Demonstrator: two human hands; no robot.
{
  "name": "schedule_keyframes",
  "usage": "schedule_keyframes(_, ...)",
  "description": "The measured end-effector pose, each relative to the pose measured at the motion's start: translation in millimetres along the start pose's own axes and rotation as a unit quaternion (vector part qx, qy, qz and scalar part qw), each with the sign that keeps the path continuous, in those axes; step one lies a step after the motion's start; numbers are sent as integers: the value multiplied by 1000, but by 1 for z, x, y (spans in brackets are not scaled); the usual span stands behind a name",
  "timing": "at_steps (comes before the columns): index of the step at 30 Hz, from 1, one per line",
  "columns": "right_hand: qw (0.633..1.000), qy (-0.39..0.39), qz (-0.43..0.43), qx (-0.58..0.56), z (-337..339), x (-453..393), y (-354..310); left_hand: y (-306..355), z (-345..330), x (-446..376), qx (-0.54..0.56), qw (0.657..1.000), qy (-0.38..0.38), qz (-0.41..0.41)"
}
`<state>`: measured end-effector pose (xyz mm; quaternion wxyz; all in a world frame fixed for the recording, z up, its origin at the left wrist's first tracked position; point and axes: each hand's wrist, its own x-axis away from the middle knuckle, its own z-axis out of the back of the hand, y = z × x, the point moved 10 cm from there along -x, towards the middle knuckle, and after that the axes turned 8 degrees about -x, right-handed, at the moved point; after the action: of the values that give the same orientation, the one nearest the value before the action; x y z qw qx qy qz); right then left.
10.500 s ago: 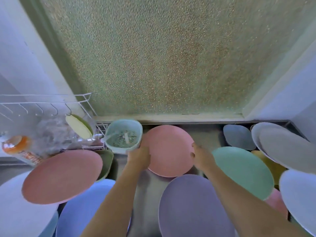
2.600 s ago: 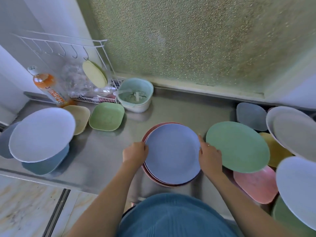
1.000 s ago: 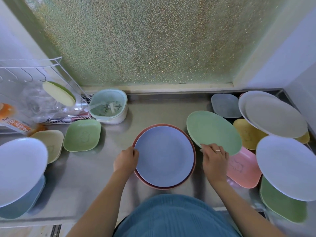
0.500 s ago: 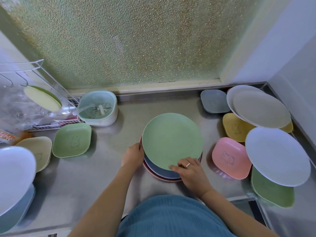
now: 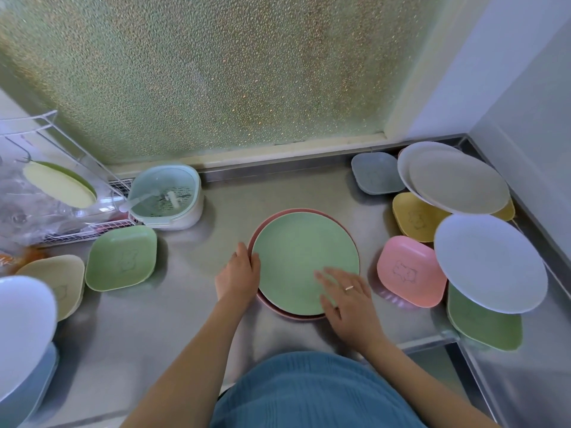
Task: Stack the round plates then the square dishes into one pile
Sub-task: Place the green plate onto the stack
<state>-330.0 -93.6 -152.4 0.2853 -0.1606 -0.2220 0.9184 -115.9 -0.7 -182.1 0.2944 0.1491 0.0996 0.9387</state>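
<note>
A green round plate [image 5: 296, 251] tops the pile in the middle of the steel counter; a pink plate rim [image 5: 290, 315] shows beneath it. My left hand [image 5: 238, 274] grips the pile's left edge. My right hand [image 5: 346, 298] lies flat and blurred on the green plate's near right part, fingers spread. At the right, a white round plate [image 5: 491, 264] and a beige one [image 5: 457, 180] rest over square dishes: pink [image 5: 408, 273], yellow [image 5: 414, 216], grey-blue [image 5: 375, 173], green [image 5: 482, 325]. At the left are a green square dish [image 5: 122, 257], a cream one [image 5: 58, 279] and a white round plate [image 5: 21, 329].
A pale green strainer tub [image 5: 167, 196] stands at the back left beside a white wire rack [image 5: 61, 186] holding a yellow-green dish. Frosted glass rises behind the counter and a wall closes the right side. The counter's front edge runs by my blue top.
My right hand has slid the green plate from the right onto the blue plate and centred it; the blue plate is now covered. The left hand stays on the pile's edge.
</note>
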Motion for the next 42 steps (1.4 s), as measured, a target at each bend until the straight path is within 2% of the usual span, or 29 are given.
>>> schedule_keyframes(3, 987, -7, -161, 27, -1, -10, 38, 16, 0, -1, -53, 997, 7, -61)
schedule_keyframes(6, 971, -71, -225, 40, -15, -12, 57, 26, -13, -3, -88, 989, -23, -115)
schedule_keyframes(11, 970, -78, -226, 35, -20, -14, 57, 23, -27, -6, -84, 986, -73, -128)
schedule_keyframes(17, 973, -81, -215, 12, -16, -13, 57, 29, -19, -3, -98, 988, -50, -112)
schedule_keyframes(21, 977, 4, -214, 3, 26, -8, 75, 61, -11, 2, -110, 984, 0, -140)
schedule_keyframes(24, 962, 76, -233, 116, 71, 14, 115, 100, -19, 7, -109, 975, -18, -191)
schedule_keyframes(26, 937, 92, -291, 170, 91, 35, 150, 122, -25, 10, -114, 969, -31, -217)
schedule_keyframes(29, 906, 63, -378, 182, 106, 59, 189, 151, -35, 15, -121, 961, -46, -245)
schedule_keyframes(31, 896, 40, -402, 186, 110, 66, 202, 168, -42, 18, -130, 956, -57, -257)
schedule_keyframes(39, 906, 22, -370, 205, 117, 64, 216, 193, -67, 29, -173, 945, -81, -266)
schedule_keyframes(42, 913, 49, -349, 206, 118, 64, 215, 193, -70, 31, -175, 946, -81, -261)
